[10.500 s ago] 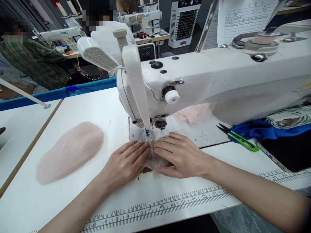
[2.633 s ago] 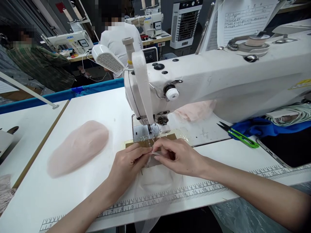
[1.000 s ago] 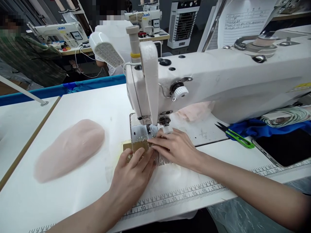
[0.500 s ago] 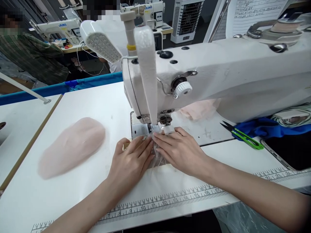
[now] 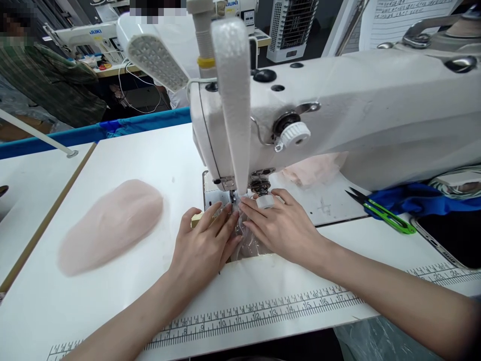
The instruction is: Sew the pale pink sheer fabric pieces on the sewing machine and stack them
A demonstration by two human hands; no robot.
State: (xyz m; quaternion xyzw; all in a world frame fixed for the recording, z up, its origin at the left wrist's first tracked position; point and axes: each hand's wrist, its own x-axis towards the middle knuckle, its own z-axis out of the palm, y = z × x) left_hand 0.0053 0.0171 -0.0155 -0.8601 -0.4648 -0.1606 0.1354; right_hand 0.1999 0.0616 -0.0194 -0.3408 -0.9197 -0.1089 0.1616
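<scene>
A white sewing machine point(image 5: 338, 110) stands on the white table point(image 5: 124, 150). My left hand point(image 5: 203, 248) lies flat, fingers stretched toward the presser foot point(image 5: 233, 198), pressing a sheer, nearly clear fabric piece point(image 5: 246, 244) onto the machine bed. My right hand point(image 5: 283, 228) lies flat beside it on the same piece, fingertips at the needle area. The fingertips of the two hands almost touch. The needle itself is hidden behind a white strap hanging from the machine head.
A pale pink fabric pile point(image 5: 110, 225) lies left on the table. Green thread snips point(image 5: 387, 218) and blue cloth point(image 5: 417, 200) sit at right, more pink fabric point(image 5: 315, 168) behind the machine arm. A ruler strip point(image 5: 263, 313) runs along the front edge. Two people sit at far machines.
Both hands have slid forward with the sheer piece, closer under the presser foot. My head has moved nearer the machine. Earlier, the fingers pinched the piece's edge; now they lie flat.
</scene>
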